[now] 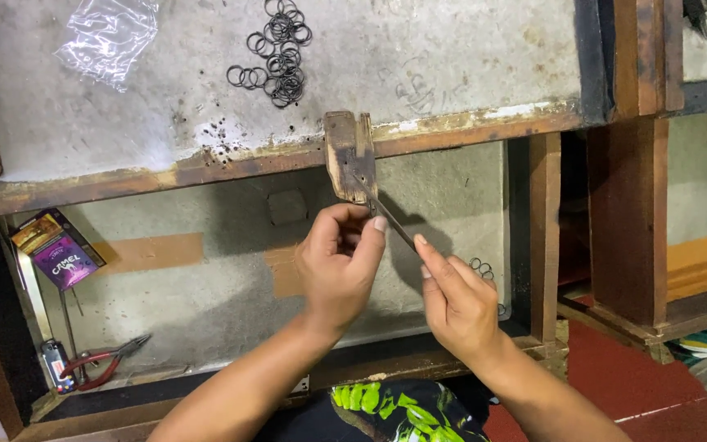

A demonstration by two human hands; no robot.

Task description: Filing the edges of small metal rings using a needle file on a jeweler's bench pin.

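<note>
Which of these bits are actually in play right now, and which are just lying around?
In hand:
left hand at the wooden peg
right hand on the thin metal tool

Lying about:
pile of dark rings
clear plastic bag
red-handled pliers
purple carton

Worn, rough wooden peg [350,155], thin dull metal file [390,219], dark metal rings [278,53], crinkled glossy plastic bag [108,37].

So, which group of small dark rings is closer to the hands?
The few rings in the lower tray, just beside the right hand. The big pile of rings lies far up on the bench top.
</note>
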